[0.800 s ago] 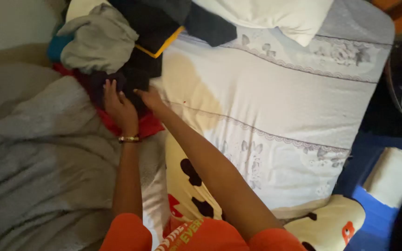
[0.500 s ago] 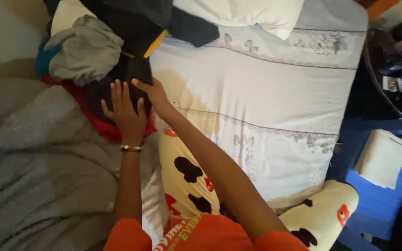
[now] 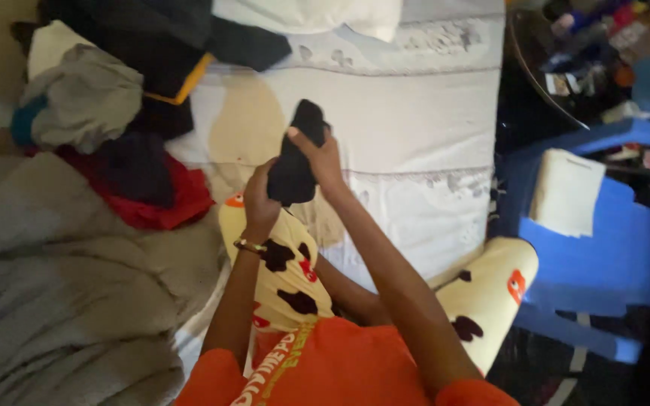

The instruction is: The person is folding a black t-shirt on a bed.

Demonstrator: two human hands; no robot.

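Both hands hold a small black garment [image 3: 297, 158] up over the white patterned bed sheet [image 3: 415, 128]. My left hand [image 3: 259, 201], with a gold bracelet at the wrist, grips its lower end. My right hand [image 3: 319, 154] pinches its upper part. To the left lies a pile of clothes: a red piece [image 3: 161, 203], a dark navy piece [image 3: 131, 167], a grey piece [image 3: 84, 101] and black clothing with a yellow trim [image 3: 152, 53].
A grey blanket [image 3: 62, 301] covers the bed's left side. A white pillow [image 3: 317, 15] lies at the top. Right of the bed stands a blue plastic stool [image 3: 626, 248] with a folded white cloth [image 3: 566, 192] on it. My knees in cream spotted trousers [image 3: 490, 289] rest at the bed's edge.
Both hands were on the dark clothes in the pile. They have lifted a small black garment off it and brought it right, over the white sheet.
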